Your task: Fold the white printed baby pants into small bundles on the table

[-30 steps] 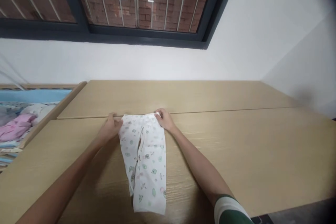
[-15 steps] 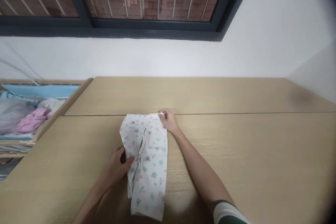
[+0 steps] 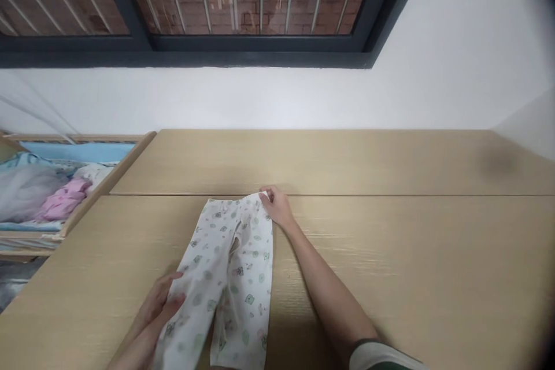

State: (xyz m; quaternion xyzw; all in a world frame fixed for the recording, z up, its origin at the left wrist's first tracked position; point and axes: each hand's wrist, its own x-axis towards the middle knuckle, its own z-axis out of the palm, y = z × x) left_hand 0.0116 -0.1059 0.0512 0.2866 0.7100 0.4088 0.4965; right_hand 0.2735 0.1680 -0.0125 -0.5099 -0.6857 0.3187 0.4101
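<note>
Trousers (image 3: pixel 229 277) on table (image 3: pixel 390 254), crib (image 3: pixel 65 196) left

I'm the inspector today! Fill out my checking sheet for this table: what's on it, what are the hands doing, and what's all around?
Surface: light wooden table, with a seam running across it.
Job's things: white printed pants lying flat, with the legs parted and pointing toward the person.
Clutter: nothing seen.
Hands: left hand grips the outer edge of the left pant leg; right hand pinches the waistband corner.
Cables: nothing seen.
Surroundings: wooden box at the left holding pink and grey clothes; white wall; dark-framed window with bars and red brick behind it.
</note>
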